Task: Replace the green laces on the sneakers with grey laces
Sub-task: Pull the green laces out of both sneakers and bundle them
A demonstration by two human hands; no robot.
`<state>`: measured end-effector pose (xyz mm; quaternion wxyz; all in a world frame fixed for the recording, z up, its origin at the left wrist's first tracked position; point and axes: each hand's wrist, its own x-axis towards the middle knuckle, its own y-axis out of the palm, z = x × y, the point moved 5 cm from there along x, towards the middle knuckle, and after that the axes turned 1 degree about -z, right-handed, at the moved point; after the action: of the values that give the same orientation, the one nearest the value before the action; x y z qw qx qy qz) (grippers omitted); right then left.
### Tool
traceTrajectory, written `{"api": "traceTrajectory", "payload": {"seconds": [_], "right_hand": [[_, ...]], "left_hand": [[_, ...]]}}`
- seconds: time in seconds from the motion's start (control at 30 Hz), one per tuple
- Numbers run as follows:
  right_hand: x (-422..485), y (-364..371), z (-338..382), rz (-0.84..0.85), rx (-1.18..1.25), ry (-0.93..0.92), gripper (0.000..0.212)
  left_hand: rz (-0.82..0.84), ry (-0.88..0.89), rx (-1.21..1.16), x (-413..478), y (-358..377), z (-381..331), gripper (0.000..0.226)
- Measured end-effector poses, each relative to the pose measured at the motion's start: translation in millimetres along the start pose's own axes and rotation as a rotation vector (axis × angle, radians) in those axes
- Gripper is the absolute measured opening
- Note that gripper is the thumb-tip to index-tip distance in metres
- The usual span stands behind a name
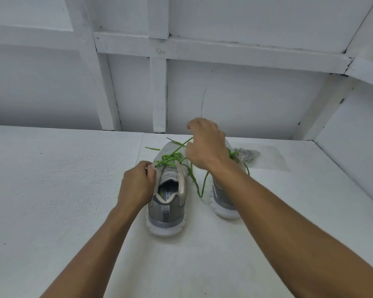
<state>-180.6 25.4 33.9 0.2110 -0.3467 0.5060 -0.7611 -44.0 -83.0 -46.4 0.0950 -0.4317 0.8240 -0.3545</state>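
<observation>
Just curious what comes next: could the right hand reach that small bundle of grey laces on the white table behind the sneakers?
Probably yes: the bundle of grey laces lies uncovered just right of the right hand, which grips a green lace.

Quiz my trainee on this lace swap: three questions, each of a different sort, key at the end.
1. True or false: the green lace is fully out of the sneaker that the left hand grips.
2. What does the right hand pinch? A) the sneaker's tongue B) the green lace C) nothing
3. Fill in: the bundle of grey laces lies on the ____, untouched by both hands.

Key: 1 false, it is still threaded through the eyelets; 2 B; 3 table.
</observation>
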Motion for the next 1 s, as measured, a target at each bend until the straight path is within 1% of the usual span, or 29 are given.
{"api": "traceTrajectory", "payload": {"seconds": [0.07, 0.13, 0.23, 0.37, 0.47, 0.6, 0.63, 0.7, 0.77, 0.83, 0.93, 1.0], "right_hand": [[-11.3, 19.8, 16.7, 0.142, 0.012, -0.096, 0.052], [-21.2, 39.1, 29.7, 0.237, -0.045, -0.18, 0.044], [-23.9, 44.8, 33.1, 0.211, -0.096, -0.216, 0.027], [-13.0, 31.3, 20.7, 0.164, -0.151, -0.19, 0.029], [-8.4, 23.5, 13.5, 0.148, -0.069, -0.206, 0.019], [-19.8, 42.0, 23.2, 0.26, -0.009, -0.245, 0.032], [-22.6, 47.2, 27.3, 0.256, -0.012, -0.249, 0.032], [-25.5, 52.9, 34.0, 0.194, -0.01, -0.259, 0.026], [-25.6, 53.4, 36.4, 0.124, -0.015, -0.265, 0.021], [-24.7, 52.0, 36.0, 0.101, -0.028, -0.265, 0.019], [-18.7, 39.6, 31.4, 0.097, -0.047, -0.213, 0.012], [-9.2, 22.3, 19.7, 0.008, -0.049, -0.131, 0.016]], "left_hand": [[-0.001, 0.01, 0.002, -1.0, -0.8, -1.7, 0.029], [-0.001, 0.019, 0.002, -1.8, -0.9, -2.6, 0.029], [-0.003, 0.028, 0.006, -0.9, -0.5, -1.4, 0.028], [0.008, 0.073, -0.017, -2.9, -1.8, -2.8, 0.031], [-0.001, 0.092, -0.034, -3.7, -1.8, -1.9, 0.031], [-0.013, 0.078, -0.072, -4.2, -1.3, -0.3, 0.031], [-0.015, 0.081, -0.079, -4.7, -1.3, -0.4, 0.03], [-0.025, 0.072, -0.069, -5.0, -1.3, 0.8, 0.029], [-0.048, 0.039, -0.044, -3.8, -1.3, 3.6, 0.029], [-0.066, 0.009, -0.035, -3.7, -1.1, 5.0, 0.029], [-0.079, -0.024, -0.065, -5.0, -0.8, 6.0, 0.027], [-0.084, -0.035, -0.081, -5.5, -0.9, 6.5, 0.026]]}}
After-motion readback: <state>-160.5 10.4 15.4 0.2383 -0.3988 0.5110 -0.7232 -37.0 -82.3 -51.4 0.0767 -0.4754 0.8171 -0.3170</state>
